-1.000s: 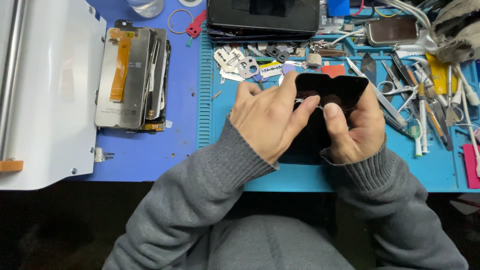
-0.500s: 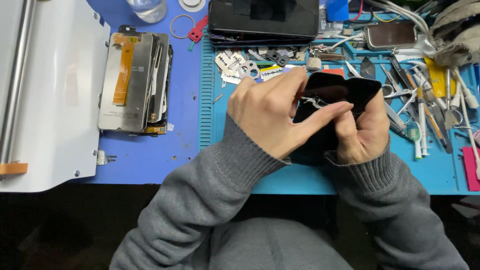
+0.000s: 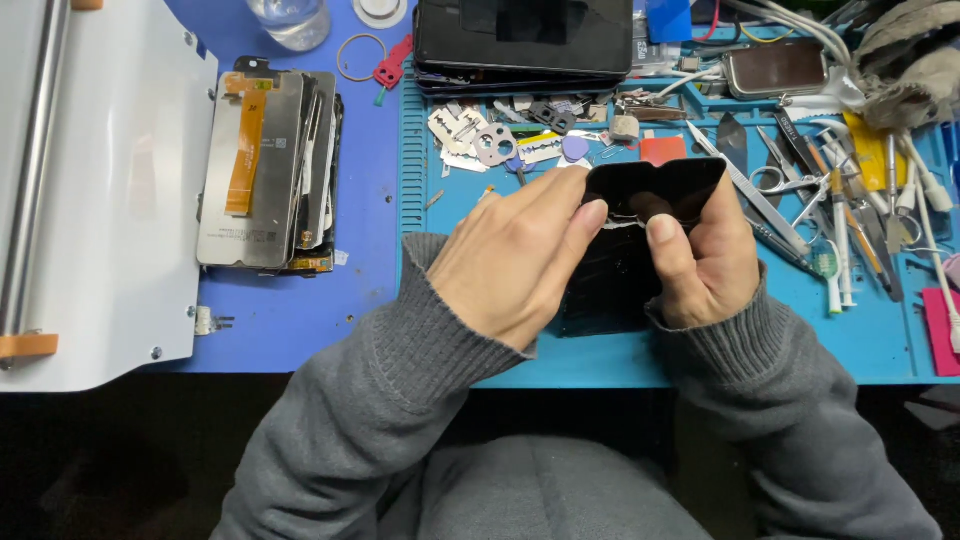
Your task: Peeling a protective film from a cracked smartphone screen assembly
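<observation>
A black phone screen panel (image 3: pixel 640 200) lies on the turquoise work mat (image 3: pixel 560 350), and its upper part is bent up toward me. My left hand (image 3: pixel 515 260) covers the panel's left side, fingertips pressing on the bent part. My right hand (image 3: pixel 705 255) grips the right edge, thumb on the face near a pale line across the glass. Both hands hold the same panel.
A stack of phone display frames with an orange flex cable (image 3: pixel 265 170) rests on the blue mat. A white machine (image 3: pixel 90 200) fills the left. Tweezers, scissors and picks (image 3: pixel 830 220) crowd the right. A dark tablet (image 3: pixel 525 40) and a water glass (image 3: pixel 290 20) sit at the back.
The panel's upper part has bent further up toward me. My left fingers have moved across its face, and both hands have shifted slightly on the panel.
</observation>
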